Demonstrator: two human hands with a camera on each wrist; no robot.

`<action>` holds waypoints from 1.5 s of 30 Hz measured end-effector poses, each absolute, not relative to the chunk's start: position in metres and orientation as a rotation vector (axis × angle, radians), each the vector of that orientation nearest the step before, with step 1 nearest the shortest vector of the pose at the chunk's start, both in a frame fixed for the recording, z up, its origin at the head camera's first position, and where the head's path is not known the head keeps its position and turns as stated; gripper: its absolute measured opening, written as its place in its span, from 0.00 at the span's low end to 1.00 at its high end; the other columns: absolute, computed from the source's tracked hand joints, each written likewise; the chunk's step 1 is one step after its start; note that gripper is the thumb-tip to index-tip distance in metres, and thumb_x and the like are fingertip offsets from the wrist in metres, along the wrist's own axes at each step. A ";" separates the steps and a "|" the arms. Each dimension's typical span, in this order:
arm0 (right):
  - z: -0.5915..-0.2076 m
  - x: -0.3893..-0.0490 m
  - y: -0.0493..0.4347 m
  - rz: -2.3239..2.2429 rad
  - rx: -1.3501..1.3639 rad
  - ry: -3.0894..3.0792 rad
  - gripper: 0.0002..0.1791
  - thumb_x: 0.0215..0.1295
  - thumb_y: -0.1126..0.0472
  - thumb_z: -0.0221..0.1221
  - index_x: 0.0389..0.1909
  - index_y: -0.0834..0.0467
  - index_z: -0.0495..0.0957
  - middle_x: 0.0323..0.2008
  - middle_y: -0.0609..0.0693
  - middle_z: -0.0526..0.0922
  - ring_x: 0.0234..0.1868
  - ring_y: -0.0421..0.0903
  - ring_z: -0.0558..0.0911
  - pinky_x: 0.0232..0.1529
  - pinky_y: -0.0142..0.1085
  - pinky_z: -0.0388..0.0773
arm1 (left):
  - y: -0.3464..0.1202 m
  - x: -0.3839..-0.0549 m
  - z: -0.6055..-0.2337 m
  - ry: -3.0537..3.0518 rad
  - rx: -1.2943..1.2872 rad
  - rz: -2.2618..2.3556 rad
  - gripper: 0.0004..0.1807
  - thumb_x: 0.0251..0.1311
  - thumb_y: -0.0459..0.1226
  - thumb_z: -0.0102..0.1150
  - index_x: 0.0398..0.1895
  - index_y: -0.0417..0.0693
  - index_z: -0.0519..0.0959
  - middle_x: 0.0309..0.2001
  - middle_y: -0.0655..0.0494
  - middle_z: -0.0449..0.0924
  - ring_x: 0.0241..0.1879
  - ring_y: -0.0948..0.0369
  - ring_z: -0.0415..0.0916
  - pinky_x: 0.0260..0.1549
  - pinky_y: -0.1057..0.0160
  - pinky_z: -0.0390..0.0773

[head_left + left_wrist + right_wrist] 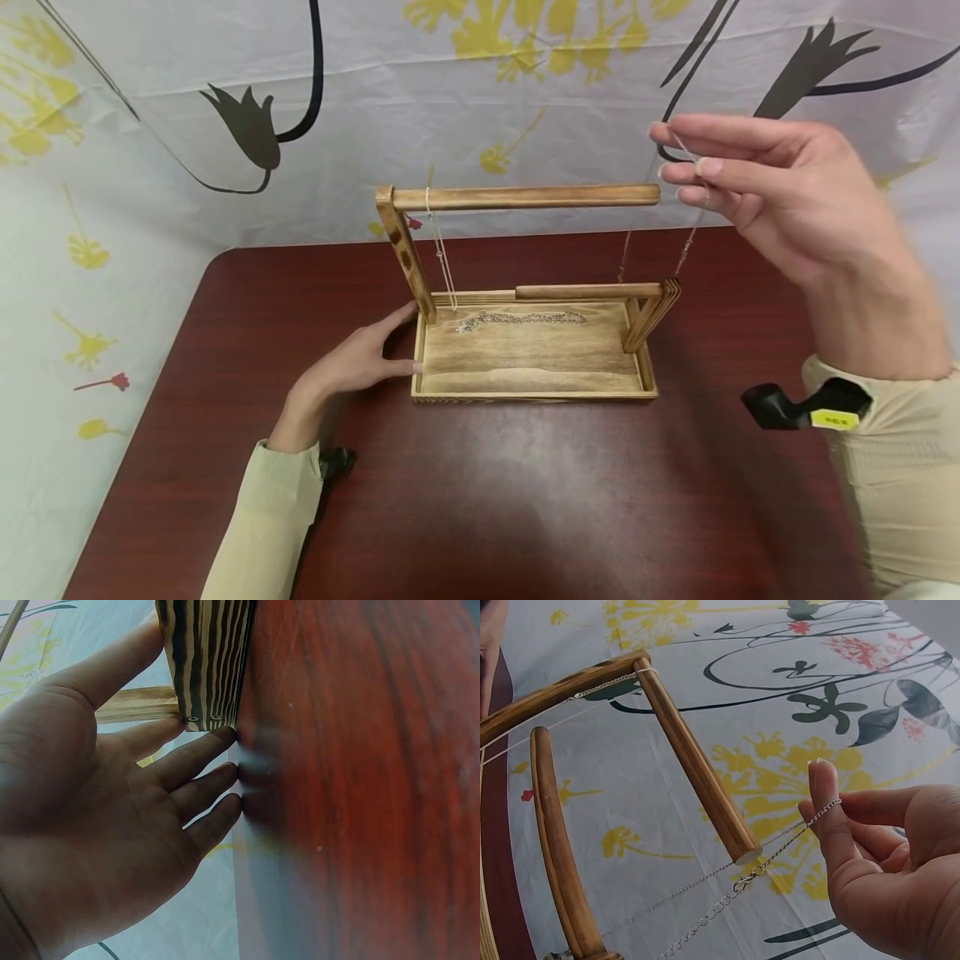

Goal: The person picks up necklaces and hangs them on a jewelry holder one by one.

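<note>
Necklace, pinched between thumb and fingers of the nearer right hand, just beside the free end of the left-to-right upper bar; left hand, fingers spread, touching the tray's left edge.

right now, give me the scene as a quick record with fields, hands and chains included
left hand: at the tray's left end, fingers touching it
right hand: raised, pinching a chain near the upper bar's free end
held chain: two strands hang below the fingers; clasp visible in the right wrist view
hung chain: looped over the upper bar, near its left post
loose chain: lying lengthwise in the tray
lower bar: nothing seen hanging on it
surface: dark red table
</note>
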State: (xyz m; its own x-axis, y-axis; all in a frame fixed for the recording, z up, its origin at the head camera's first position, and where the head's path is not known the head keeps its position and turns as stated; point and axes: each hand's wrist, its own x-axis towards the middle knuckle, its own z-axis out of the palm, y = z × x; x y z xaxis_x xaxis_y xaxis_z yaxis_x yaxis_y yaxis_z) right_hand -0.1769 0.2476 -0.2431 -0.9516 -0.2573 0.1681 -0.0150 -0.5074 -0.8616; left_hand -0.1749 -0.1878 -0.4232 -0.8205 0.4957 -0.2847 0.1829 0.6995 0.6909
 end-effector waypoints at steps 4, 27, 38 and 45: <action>-0.243 -0.179 0.240 -2.552 -0.451 1.469 0.23 0.67 0.85 0.46 0.62 0.78 0.69 0.58 0.70 0.77 0.45 0.58 0.86 0.41 0.37 0.84 | -0.188 -0.175 -0.422 2.456 0.521 0.931 0.52 0.60 0.50 0.68 0.81 0.59 0.46 0.79 0.55 0.48 0.76 0.49 0.48 0.69 0.42 0.56; -0.251 -0.180 0.201 -2.388 -0.539 1.536 0.22 0.65 0.82 0.53 0.61 0.74 0.74 0.56 0.66 0.80 0.50 0.56 0.85 0.48 0.38 0.82 | -0.187 -0.174 -0.422 2.463 0.525 0.933 0.52 0.60 0.49 0.68 0.81 0.57 0.46 0.78 0.54 0.49 0.75 0.49 0.49 0.69 0.43 0.56; -0.258 -0.180 0.182 -2.333 -0.521 1.519 0.22 0.63 0.81 0.57 0.59 0.74 0.75 0.54 0.68 0.81 0.52 0.56 0.84 0.50 0.39 0.80 | -0.186 -0.174 -0.423 2.470 0.520 0.869 0.49 0.61 0.50 0.67 0.80 0.51 0.51 0.79 0.44 0.45 0.75 0.45 0.48 0.68 0.42 0.59; -0.261 -0.181 0.171 -2.294 -0.554 1.512 0.21 0.64 0.80 0.56 0.59 0.73 0.75 0.54 0.67 0.81 0.53 0.56 0.83 0.53 0.41 0.79 | -0.186 -0.175 -0.423 2.472 0.519 0.867 0.49 0.61 0.49 0.68 0.79 0.49 0.52 0.78 0.43 0.45 0.75 0.44 0.49 0.67 0.42 0.60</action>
